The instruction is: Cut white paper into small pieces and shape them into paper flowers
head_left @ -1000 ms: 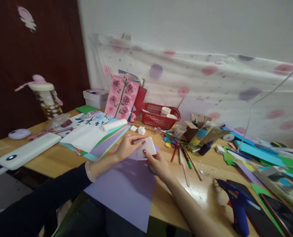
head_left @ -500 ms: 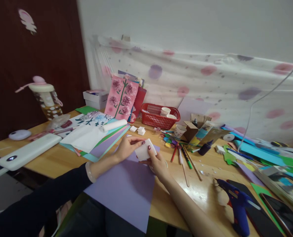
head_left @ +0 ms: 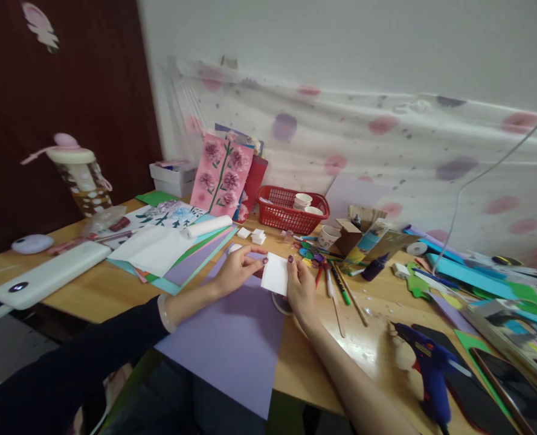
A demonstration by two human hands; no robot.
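A small white square of paper (head_left: 275, 274) is held up between my two hands, above the far end of a purple sheet (head_left: 232, 344). My left hand (head_left: 237, 270) pinches its left edge with thumb and fingertips. On the opposite side, my right hand (head_left: 301, 292) grips the right edge, its thumb near the top corner. The purple sheet lies flat and juts over the table's front edge. Behind my right hand, a roll of tape (head_left: 281, 304) is partly hidden. Small white squares (head_left: 258, 237) lie stacked just beyond my left hand.
A blue glue gun (head_left: 426, 368) lies at the right beside phones. Pens and a brush (head_left: 330, 281) lie right of my hands. Behind stand a red basket (head_left: 290, 220) with paper cups and a pink flower card (head_left: 223, 175). A white power bank (head_left: 51, 275) is at left.
The white square has turned to face me more squarely and sits slightly farther right. My right hand has shifted from its lower corner to its right edge. The view has moved slightly.
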